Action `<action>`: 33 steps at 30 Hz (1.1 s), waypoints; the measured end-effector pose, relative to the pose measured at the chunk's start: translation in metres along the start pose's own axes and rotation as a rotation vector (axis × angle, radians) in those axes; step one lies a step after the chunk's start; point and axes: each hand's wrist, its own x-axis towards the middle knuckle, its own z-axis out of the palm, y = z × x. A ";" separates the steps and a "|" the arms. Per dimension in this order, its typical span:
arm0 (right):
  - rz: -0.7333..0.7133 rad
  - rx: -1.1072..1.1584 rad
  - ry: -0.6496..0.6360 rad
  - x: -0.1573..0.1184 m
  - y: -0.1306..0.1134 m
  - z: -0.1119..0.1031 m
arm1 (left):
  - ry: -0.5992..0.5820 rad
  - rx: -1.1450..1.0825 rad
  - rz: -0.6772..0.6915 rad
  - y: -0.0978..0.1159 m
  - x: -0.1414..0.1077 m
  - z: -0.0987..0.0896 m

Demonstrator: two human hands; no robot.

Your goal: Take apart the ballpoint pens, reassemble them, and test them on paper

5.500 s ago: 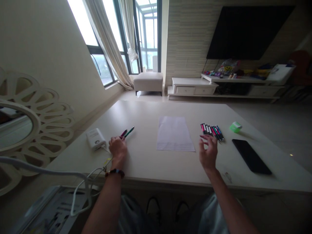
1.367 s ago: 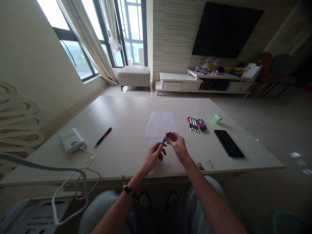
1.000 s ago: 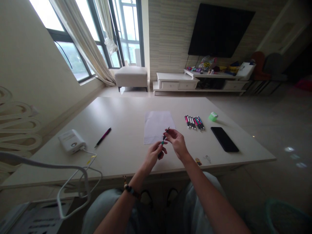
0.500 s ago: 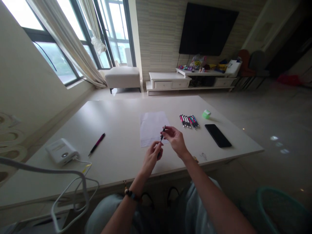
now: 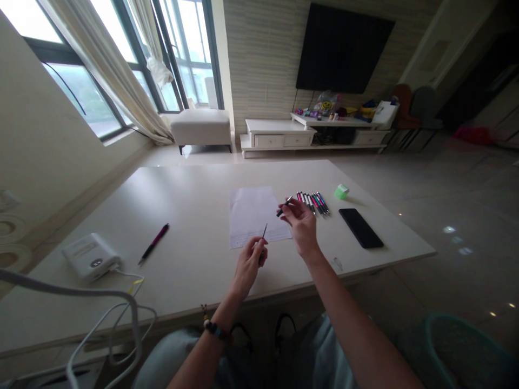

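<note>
Pale tabletop: runs under everything I can see, with a sheet of white paper lying mid-table.

Left hand: curled closed around a thin dark rod, possibly a pen refill, which stands up out of the fist; the fingers hide its lower end.

Right hand: half open, pinching a short dark pen piece between the fingertips, just right of the paper.

Done so far: one magenta pen lies alone left of the paper, near a white power bank.

Left to handle: a tight row of pens lies on the far right, close to a green block and a black phone.

Hard to make out: from my feed I cannot count the row exactly, nor tell whether the rod and the piece came from one pen.
</note>
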 end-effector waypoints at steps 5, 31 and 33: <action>0.074 -0.598 -0.115 -0.010 0.022 -0.037 | 0.059 0.020 0.003 0.001 -0.002 0.000; 0.100 -0.306 -0.257 -0.045 0.036 -0.014 | 0.022 0.038 -0.023 -0.004 -0.012 0.016; 0.107 -0.250 -0.227 -0.042 0.036 -0.009 | 0.011 0.045 -0.031 -0.005 -0.013 0.019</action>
